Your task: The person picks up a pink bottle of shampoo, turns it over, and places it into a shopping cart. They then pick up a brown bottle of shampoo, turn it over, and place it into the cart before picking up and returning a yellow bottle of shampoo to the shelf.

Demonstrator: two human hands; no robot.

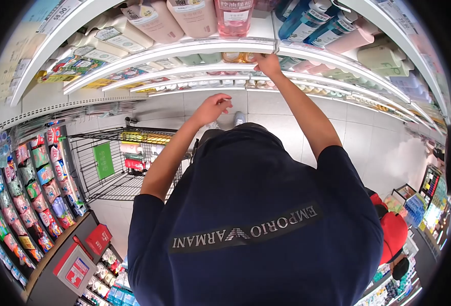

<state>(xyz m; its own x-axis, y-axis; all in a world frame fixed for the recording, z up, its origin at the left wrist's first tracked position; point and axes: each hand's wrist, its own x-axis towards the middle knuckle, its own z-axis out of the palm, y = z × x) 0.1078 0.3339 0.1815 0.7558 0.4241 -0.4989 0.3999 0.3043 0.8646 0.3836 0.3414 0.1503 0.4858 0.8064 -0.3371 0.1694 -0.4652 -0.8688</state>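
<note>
Right hand (pixel 268 65) at amber bottles (pixel 231 57) on a lit store shelf (pixel 184 49), fingers' grip unclear; left hand (pixel 214 109), fingers slightly parted, above tiled floor (pixel 279 109); cart (pixel 103 160) beside.

One black wire shopping cart (pixel 100 186), one green rectangular sign (pixel 103 160), two broad pale-pink plastic bottles (pixel 197 19), one clear rose-pink plastic bottle (pixel 233 19), two visible amber bottles (pixel 231 57) and two grey shoes (pixel 240 119) are counted in a store aisle.
</note>
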